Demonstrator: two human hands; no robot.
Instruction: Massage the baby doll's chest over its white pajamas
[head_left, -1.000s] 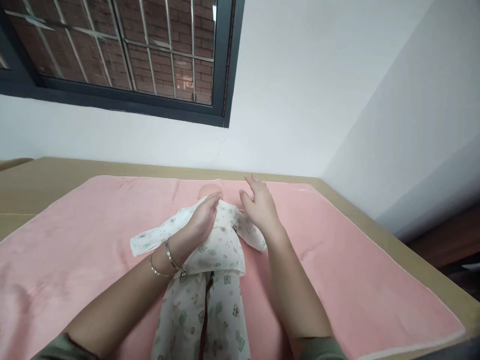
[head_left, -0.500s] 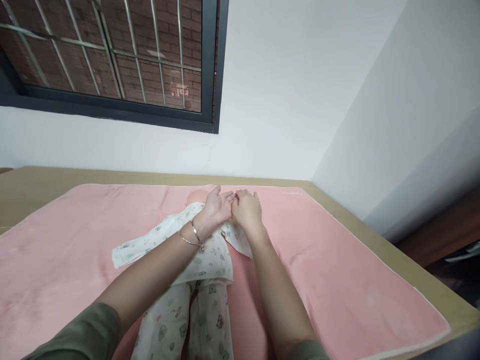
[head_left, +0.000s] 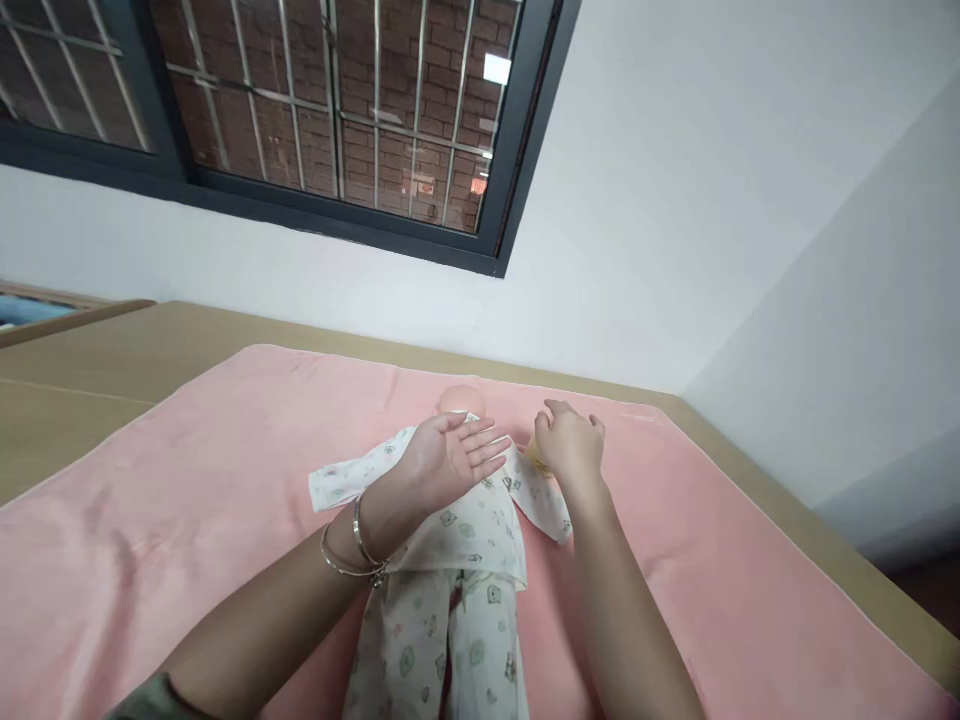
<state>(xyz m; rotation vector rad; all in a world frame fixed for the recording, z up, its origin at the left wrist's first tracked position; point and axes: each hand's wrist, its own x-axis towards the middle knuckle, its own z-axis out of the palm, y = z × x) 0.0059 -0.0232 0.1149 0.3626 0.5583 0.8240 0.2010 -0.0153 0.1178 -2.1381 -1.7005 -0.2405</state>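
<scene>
the doll (head_left: 457, 520) lies face up on the pink towel (head_left: 187, 500), dressed in printed trousers and top. the left hand (head_left: 450, 462) rests flat and spread on its chest. the right hand (head_left: 571, 447) curls by the shoulder, seemingly gripping the top's edge. beyond them is the doll's bare head, then the window (head_left: 337, 110).

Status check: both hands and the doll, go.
Left hand open, palm up, over the doll's chest. Right hand curled at the shirt's sleeve; grip unclear. Doll face-up on pink blanket. Nothing blocking.
</scene>
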